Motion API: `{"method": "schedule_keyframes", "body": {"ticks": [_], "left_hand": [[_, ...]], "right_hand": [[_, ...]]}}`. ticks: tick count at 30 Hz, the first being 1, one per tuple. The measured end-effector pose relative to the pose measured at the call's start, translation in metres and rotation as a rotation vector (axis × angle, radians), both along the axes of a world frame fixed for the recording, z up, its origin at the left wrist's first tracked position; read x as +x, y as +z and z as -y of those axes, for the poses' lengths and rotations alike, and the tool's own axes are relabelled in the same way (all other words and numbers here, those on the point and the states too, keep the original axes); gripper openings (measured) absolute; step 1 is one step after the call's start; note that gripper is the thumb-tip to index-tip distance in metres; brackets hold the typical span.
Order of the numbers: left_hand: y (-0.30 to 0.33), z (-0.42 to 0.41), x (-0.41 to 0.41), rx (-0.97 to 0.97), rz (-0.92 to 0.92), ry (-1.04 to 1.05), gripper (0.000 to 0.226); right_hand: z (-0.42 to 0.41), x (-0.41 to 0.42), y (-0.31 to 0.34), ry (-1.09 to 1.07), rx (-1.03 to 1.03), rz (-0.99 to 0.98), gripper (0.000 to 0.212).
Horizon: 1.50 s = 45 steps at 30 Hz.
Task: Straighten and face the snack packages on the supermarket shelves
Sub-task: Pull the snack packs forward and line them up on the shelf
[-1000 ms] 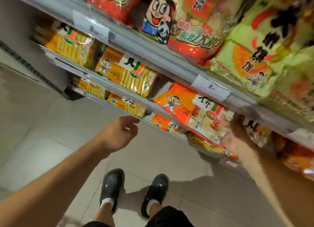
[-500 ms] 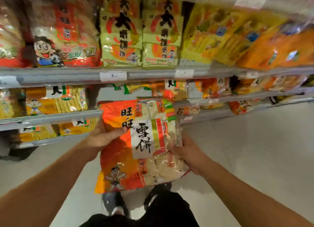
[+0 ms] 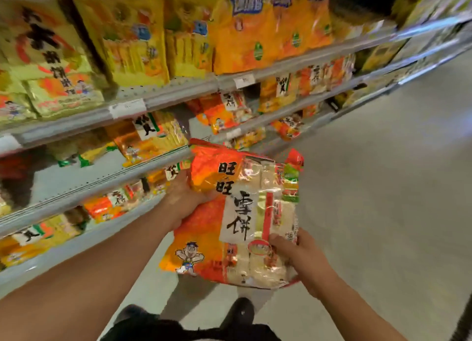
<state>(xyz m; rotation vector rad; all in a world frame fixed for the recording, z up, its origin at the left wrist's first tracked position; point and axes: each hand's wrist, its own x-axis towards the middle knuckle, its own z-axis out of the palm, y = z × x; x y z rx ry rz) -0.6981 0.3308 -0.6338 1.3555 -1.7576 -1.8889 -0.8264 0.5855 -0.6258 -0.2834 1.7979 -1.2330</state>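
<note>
A large orange and white rice-cracker bag with black characters and a cartoon boy is held in the air in front of the shelves, off any shelf. My left hand grips its upper left edge, thumb over the front. At the bag's lower right corner my right hand holds on with the thumb on the front. Grey shelves on the left carry yellow, orange and green snack bags, some leaning or lying flat.
A gap shows on the second shelf left of a tilted orange bag. Lower shelves hold more small bags. Grey aisle floor stretches to the right. My black shoes are below the bag.
One second ago my hands were empty near a lower shelf. Since then both took hold of the orange bag, and my view has turned right along the aisle with the bag carried that way.
</note>
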Motion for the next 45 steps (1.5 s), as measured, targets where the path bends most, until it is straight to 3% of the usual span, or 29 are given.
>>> {"method": "schedule_keyframes", "body": {"ticks": [3, 7, 12, 15, 21, 29, 34, 36, 38, 43, 45], "left_hand": [[-0.003, -0.038, -0.048, 0.029, -0.003, -0.004, 0.062], [0.007, -0.075, -0.105, 0.015, -0.053, -0.007, 0.053], [0.021, -0.088, -0.170, 0.038, -0.107, -0.061, 0.079], [0.016, -0.084, -0.211, 0.053, -0.119, -0.077, 0.080], [-0.015, -0.064, -0.311, 0.140, -0.164, -0.074, 0.067], [-0.030, -0.024, -0.467, 0.166, -0.090, -0.190, 0.061], [-0.030, 0.009, -0.529, 0.092, -0.008, -0.187, 0.069], [-0.034, 0.022, -0.551, 0.095, 0.016, -0.158, 0.069], [-0.039, 0.037, -0.571, 0.104, 0.069, -0.090, 0.053], [-0.077, 0.081, -0.609, 0.041, 0.196, 0.355, 0.018], [-0.091, 0.101, -0.619, -0.017, 0.253, 0.430, 0.020]], "right_hand": [[-0.037, -0.044, 0.005, -0.044, -0.004, -0.037, 0.044], [-0.068, -0.104, 0.016, -0.123, -0.052, -0.047, 0.035], [-0.077, -0.172, 0.015, -0.209, -0.063, -0.021, 0.042], [-0.068, -0.222, 0.008, -0.217, 0.003, -0.026, 0.041], [-0.036, -0.344, 0.006, -0.168, 0.055, 0.030, 0.061], [0.004, -0.495, 0.002, -0.218, 0.097, 0.119, 0.050], [0.047, -0.590, -0.005, -0.074, 0.096, 0.099, 0.037], [0.066, -0.626, -0.011, -0.004, 0.091, 0.129, 0.045], [0.085, -0.661, -0.025, 0.044, 0.091, 0.148, 0.050], [0.111, -0.741, -0.068, 0.156, 0.083, 0.073, 0.032], [0.115, -0.766, -0.081, 0.196, 0.114, 0.040, 0.033]]}}
